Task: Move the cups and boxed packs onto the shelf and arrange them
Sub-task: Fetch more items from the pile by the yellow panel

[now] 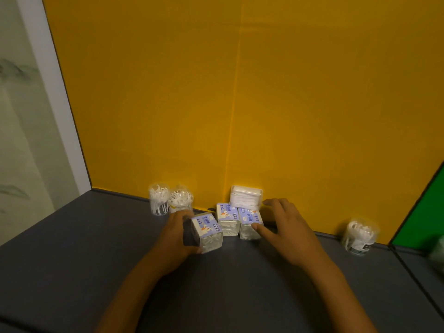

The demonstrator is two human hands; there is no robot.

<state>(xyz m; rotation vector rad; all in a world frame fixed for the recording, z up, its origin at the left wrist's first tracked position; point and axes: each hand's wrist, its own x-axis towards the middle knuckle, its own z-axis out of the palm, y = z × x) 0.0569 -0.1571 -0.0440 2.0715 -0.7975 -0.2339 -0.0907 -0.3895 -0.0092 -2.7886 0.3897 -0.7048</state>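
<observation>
My left hand point(179, 233) grips a clear boxed pack with a purple label point(208, 231), tilted, just left of two matching packs. The middle pack point(227, 218) and the right pack point(249, 223) stand side by side on the dark grey shelf point(96, 248). My right hand point(286, 227) has its fingers spread around the right pack, thumb against its front corner. A white pack point(246, 197) leans on the yellow back wall behind them. Two clear cups of white picks point(159, 199) point(181, 200) stand at the left; a third cup point(359, 235) stands far right.
The yellow back wall point(240, 92) closes the shelf behind. A white frame point(55, 92) borders it on the left, and a green panel point(422, 212) on the right. A seam runs across the shelf surface near the right edge.
</observation>
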